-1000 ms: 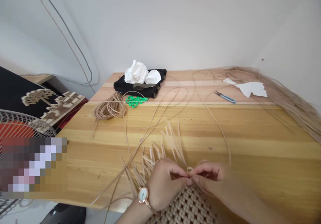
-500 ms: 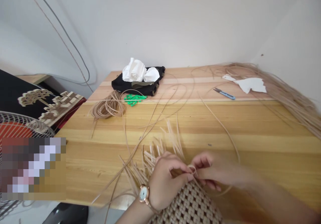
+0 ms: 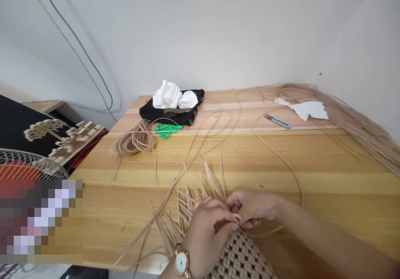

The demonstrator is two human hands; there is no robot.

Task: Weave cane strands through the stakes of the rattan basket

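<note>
A flat woven mat of pale cane strips (image 3: 240, 258) lies at the bottom of the view, partly on the table edge. Its loose stakes (image 3: 200, 191) fan out past my hands. My left hand (image 3: 208, 233), with a round wristwatch (image 3: 181, 263) on its wrist, pinches a small loop of cane strip (image 3: 236, 217) at the mat's edge. My right hand (image 3: 250, 207) pinches the same loop from the other side. A long strand (image 3: 289, 175) curves away to the right of my right hand. The fingers hide the strip's crossing point.
The pine table (image 3: 343, 195) holds a cane coil (image 3: 136, 140), a black bag (image 3: 168, 112) under white tissue (image 3: 167, 95), green clips (image 3: 167, 130), blue-handled snips (image 3: 277, 121), white paper (image 3: 309, 110), and a strip bundle (image 3: 359, 125). A fan (image 3: 28, 162) stands left.
My right hand has moved in closer to my left, and both still pinch the loop. The view has shifted slightly, and the long strand now curves further right.
</note>
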